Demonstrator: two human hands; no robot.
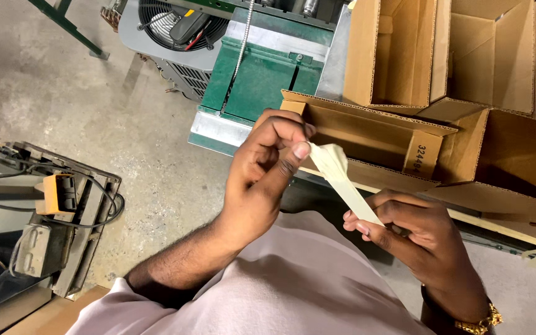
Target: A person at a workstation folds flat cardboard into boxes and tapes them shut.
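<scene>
There are 2 hands at work here, both bare, and 1 strip of pale cream tape (pixel 342 183) stretched between them at chest height, above the person's light pinkish shirt (pixel 293 279). The left hand (pixel 262 177) is raised and curled, its thumb and forefinger pinched on the upper end of the strip, where the tape bunches into a soft, crumpled fold. The right hand (pixel 414 232) sits lower and to the side, fingers bent inward, gripping the lower end of the same strip. Between the 2 grips the tape runs flat and narrow on a slant, thin and papery with a matte face. A gold-coloured chain bracelet (pixel 479 322) circles the right wrist.

Behind the hands lie at least 4 open cardboard boxes (pixel 398 56), brown and corrugated, their flaps standing up or folded out, the fluted edges plain to see. The nearest box (pixel 367 133) is long and shallow and has a printed label on 1 flap. Left of the boxes stands a green metal machine housing (pixel 262 74) with a bright sheet-metal rim, and beside it 1 round black fan guard (pixel 175 25) of wire. The floor (pixel 63 93) is rough grey concrete, mottled and stained. At the left edge sits 1 orange and black switch box (pixel 57 193) with dark cables looping round it.
</scene>
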